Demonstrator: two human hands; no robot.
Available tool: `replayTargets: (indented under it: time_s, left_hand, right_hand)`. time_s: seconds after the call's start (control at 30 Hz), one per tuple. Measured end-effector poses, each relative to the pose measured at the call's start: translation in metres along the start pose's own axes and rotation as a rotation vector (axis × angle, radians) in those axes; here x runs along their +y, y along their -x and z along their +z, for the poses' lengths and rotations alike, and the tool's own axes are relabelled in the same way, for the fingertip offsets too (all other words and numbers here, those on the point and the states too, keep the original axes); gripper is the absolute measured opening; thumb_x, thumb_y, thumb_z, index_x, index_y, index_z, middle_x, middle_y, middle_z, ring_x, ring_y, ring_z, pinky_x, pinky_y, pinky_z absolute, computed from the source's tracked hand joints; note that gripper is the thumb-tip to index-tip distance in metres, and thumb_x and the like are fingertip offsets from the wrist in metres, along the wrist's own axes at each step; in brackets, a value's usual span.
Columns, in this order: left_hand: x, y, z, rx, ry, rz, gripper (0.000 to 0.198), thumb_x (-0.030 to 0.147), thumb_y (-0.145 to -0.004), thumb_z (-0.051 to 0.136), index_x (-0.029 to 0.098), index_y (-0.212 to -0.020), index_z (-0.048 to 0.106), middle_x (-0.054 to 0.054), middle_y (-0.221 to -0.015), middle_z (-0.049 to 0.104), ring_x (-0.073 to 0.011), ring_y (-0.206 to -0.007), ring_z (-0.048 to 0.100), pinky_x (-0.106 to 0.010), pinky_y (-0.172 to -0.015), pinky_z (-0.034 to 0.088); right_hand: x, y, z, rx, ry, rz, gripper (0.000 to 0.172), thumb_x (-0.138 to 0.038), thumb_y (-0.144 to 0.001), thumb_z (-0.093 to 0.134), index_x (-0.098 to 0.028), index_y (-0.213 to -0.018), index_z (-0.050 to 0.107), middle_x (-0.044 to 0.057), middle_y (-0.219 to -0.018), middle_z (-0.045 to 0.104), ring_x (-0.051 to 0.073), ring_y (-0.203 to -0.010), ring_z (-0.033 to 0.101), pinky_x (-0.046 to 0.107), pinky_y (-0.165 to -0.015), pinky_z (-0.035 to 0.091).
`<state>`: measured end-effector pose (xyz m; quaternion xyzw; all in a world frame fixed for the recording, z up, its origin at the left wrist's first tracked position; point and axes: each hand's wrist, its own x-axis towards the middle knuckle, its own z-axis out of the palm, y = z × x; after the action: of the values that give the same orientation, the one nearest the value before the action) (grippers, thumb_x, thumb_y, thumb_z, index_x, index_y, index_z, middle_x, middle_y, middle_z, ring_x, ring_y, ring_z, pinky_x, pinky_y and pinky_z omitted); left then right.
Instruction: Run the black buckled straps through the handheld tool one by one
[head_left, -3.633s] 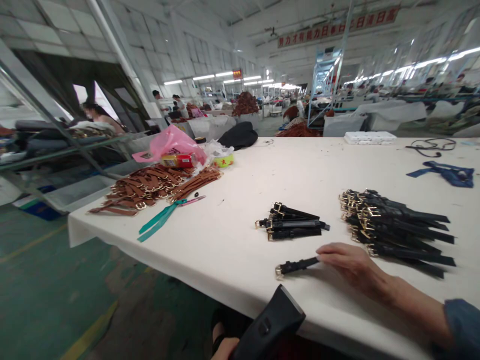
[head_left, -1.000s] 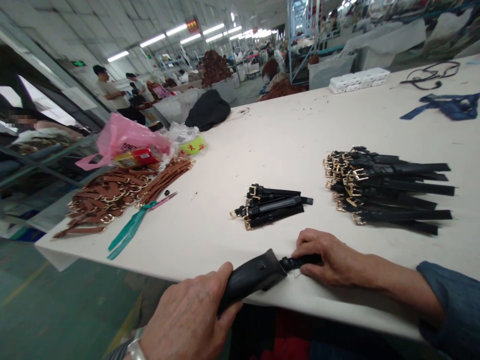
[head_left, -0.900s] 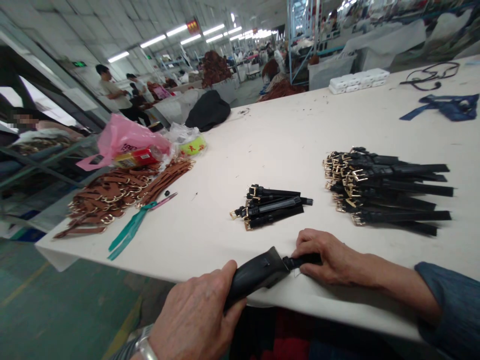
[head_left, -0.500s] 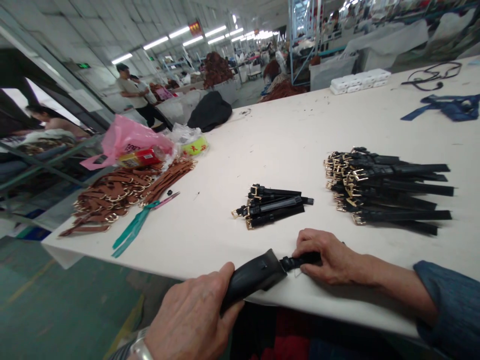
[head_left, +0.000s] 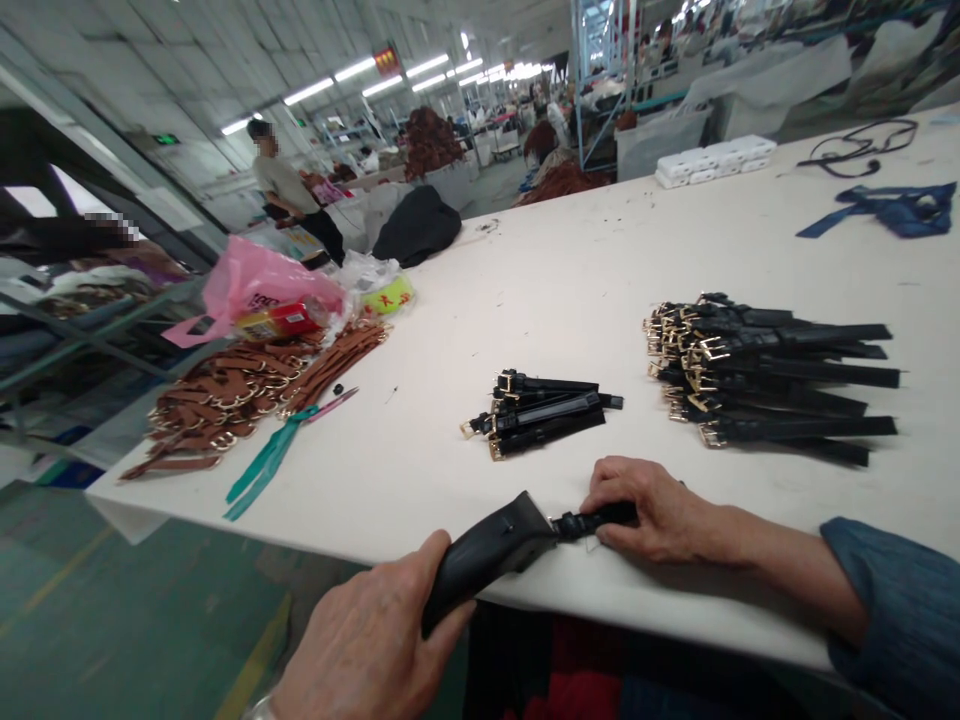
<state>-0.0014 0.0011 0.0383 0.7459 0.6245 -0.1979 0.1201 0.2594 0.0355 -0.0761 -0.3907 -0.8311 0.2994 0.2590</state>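
My left hand [head_left: 367,625] is wrapped round a black hand tool [head_left: 484,550], shaped like a hair clipper, with a small switch on top and a broad head. The tool's head points right and meets, or nearly meets, the end of a short black strap [head_left: 574,525]. My right hand [head_left: 649,510] pinches that strap near the table's front edge; its far part is hidden by the fingers. Just beyond lies a small group of black buckle straps [head_left: 551,410] with gold buckles. A bigger pile of black buckle straps [head_left: 772,375] is farther right.
On the white table [head_left: 540,280], brown buckle straps [head_left: 232,395] lie at the left beside a pink plastic bag [head_left: 259,280], teal-handled tweezers or scissors [head_left: 274,455] and a black cloth [head_left: 416,225]. White packs [head_left: 712,162] and a blue ribbon [head_left: 885,210] are at the back right.
My left hand and the black tool have shifted slightly left and down, away from my right hand. The right hand still pinches the strap. In the background a standing person has turned.
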Motion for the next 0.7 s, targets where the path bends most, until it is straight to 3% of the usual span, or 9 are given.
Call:
replayTargets:
  time_s: [0.13, 0.43, 0.57, 0.7]
  left_hand:
    - [0.002, 0.002, -0.002, -0.018, 0.001, -0.005, 0.023, 0.040, -0.082, 0.037, 0.028, -0.096, 0.050, -0.002, -0.083, 0.067, -0.0202, -0.076, 0.063, -0.029, -0.064, 0.039]
    - [0.014, -0.008, 0.006, 0.063, 0.039, 0.001, 0.019, 0.039, -0.081, 0.039, 0.026, -0.091, 0.049, -0.003, -0.079, 0.067, -0.0227, -0.076, 0.063, -0.031, -0.064, 0.041]
    - [0.012, -0.001, 0.010, 0.050, 0.069, -0.025, 0.022, 0.041, -0.082, 0.038, 0.027, -0.095, 0.049, -0.003, -0.079, 0.067, -0.0230, -0.079, 0.064, -0.032, -0.067, 0.043]
    - [0.015, 0.008, 0.002, -0.011, -0.005, -0.041, 0.022, 0.036, -0.084, 0.034, 0.026, -0.097, 0.049, -0.003, -0.086, 0.067, -0.0232, -0.080, 0.064, -0.034, -0.067, 0.044]
  right_hand:
    - [0.000, 0.000, -0.001, -0.004, -0.005, -0.018, 0.024, -0.010, -0.066, 0.057, -0.019, -0.086, 0.067, 0.003, -0.079, 0.059, 0.014, -0.071, 0.051, 0.025, -0.063, 0.039]
    - [-0.004, 0.004, 0.002, 0.028, 0.114, -0.027, 0.024, -0.012, -0.066, 0.057, -0.018, -0.087, 0.065, 0.005, -0.080, 0.056, 0.017, -0.077, 0.050, 0.028, -0.068, 0.040]
    - [-0.005, 0.007, -0.001, 0.032, 0.163, -0.012, 0.020, -0.016, -0.067, 0.058, -0.018, -0.086, 0.064, 0.005, -0.080, 0.056, 0.018, -0.078, 0.049, 0.029, -0.069, 0.040]
    - [-0.004, 0.006, -0.006, 0.008, 0.144, 0.026, 0.019, -0.017, -0.069, 0.057, -0.020, -0.085, 0.066, 0.004, -0.079, 0.057, 0.016, -0.075, 0.050, 0.027, -0.067, 0.039]
